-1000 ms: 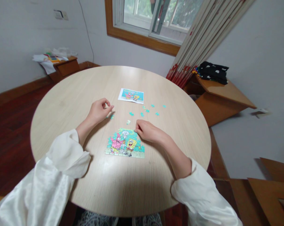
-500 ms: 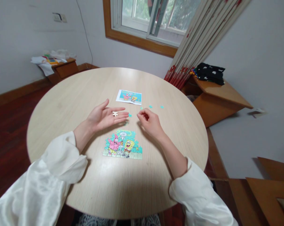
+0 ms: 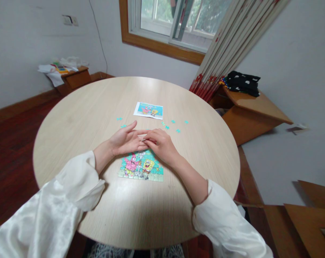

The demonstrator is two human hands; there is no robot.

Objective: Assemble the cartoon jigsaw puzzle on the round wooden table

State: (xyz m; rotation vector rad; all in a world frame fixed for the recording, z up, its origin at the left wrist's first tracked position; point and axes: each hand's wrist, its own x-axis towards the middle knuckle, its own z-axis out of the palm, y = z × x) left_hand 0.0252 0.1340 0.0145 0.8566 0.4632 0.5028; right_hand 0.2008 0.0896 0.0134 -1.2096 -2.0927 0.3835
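Observation:
My left hand [image 3: 128, 140] is held palm up with its fingers stretched out, above the upper part of the jigsaw puzzle. Over its fingers, my right hand [image 3: 160, 144] pinches a small puzzle piece [image 3: 143, 140], seen nearly edge-on. Beneath both hands lies the partly assembled jigsaw puzzle [image 3: 141, 170], showing a pink, a pale and a yellow cartoon figure; its top edge is partly hidden by the hands. Just beyond them is a printed picture card [image 3: 149, 110] with the same cartoon scene.
Loose turquoise pieces lie on the round wooden table [image 3: 98, 104]: a piece [image 3: 119, 118] at the left, another piece [image 3: 178, 131] at the right, several more around the card. A wooden cabinet [image 3: 256, 111] with dark cloth [image 3: 243, 83] stands beyond the table's right edge.
My right hand has moved left to my left hand and now pinches the piece that lay on the open palm. My left hand has shifted slightly right and lower, uncovering loose pieces.

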